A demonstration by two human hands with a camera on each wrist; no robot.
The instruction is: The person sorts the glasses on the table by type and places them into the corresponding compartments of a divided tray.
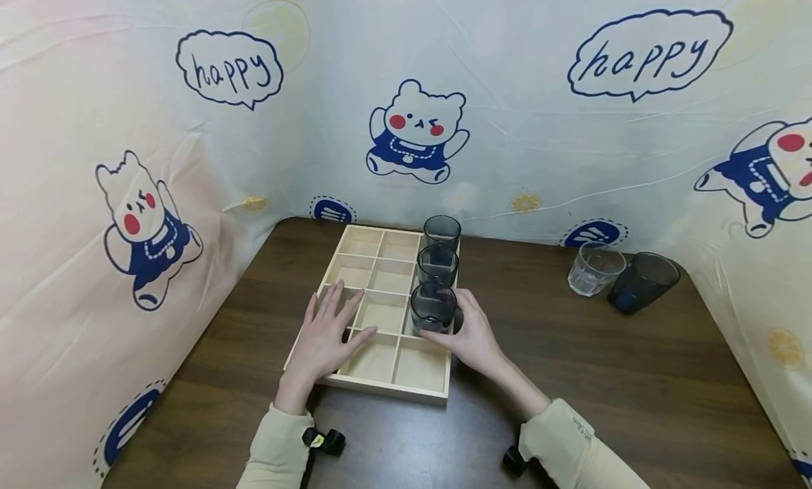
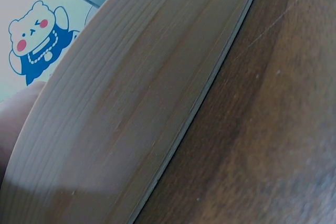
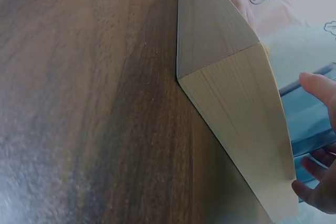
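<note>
A pale wooden compartment box [image 1: 380, 388] lies on the table. Three dark tinted glasses stand in a row in its right-hand column: a far glass [image 1: 442, 230], a middle glass [image 1: 438, 263] and a near glass [image 1: 434, 307]. My right hand [image 1: 474, 337] grips the near glass, thumb at its front and fingers along its right side; the right wrist view shows the fingers [image 3: 317, 190] curved beside the bluish glass. Spread over the box's left compartments, my left hand [image 1: 326, 337] has its fingers extended and holds nothing. The left wrist view mostly shows the box's side wall [image 2: 121, 93].
At the right of the brown table [image 1: 539, 376], a clear glass [image 1: 595, 269] stands beside a dark glass [image 1: 643, 283] that appears tilted. A printed cloth [image 1: 507, 144] with bear figures hangs round the table's back and sides.
</note>
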